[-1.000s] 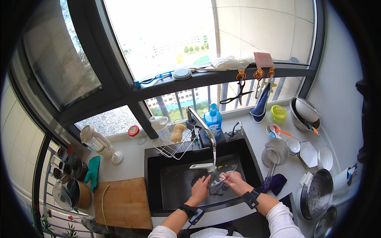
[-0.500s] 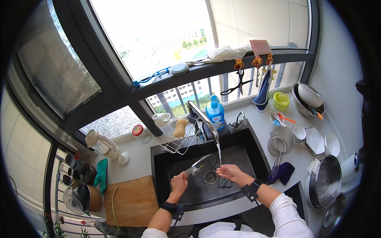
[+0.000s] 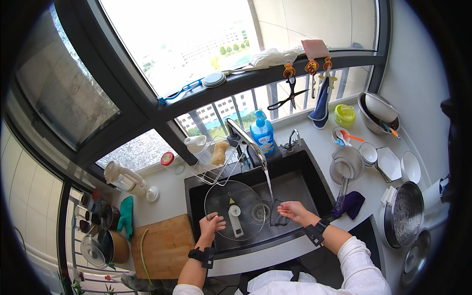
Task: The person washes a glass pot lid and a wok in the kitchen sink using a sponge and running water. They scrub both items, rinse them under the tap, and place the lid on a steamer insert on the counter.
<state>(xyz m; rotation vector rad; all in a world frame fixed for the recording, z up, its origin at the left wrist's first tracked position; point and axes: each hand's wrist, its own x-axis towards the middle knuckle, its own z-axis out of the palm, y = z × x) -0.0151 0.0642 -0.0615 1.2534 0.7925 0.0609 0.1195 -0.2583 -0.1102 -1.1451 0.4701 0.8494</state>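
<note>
The glass lid (image 3: 250, 226) is over the left part of the dark sink (image 3: 310, 183), its pale handle (image 3: 237, 225) facing up. Half a second earlier it stood steeply tilted; now its full round shows. The left hand (image 3: 212, 223) has its fingers clamped on the lid's left rim. The right hand (image 3: 293, 211) is apart from the lid, fingers bent close together; whether they grip anything I cannot tell. Water from the tap (image 3: 251, 141) still runs, near the lid's right edge. On the bench (image 3: 169, 204), the chopping board (image 3: 164, 246) lies left of the sink.
</note>
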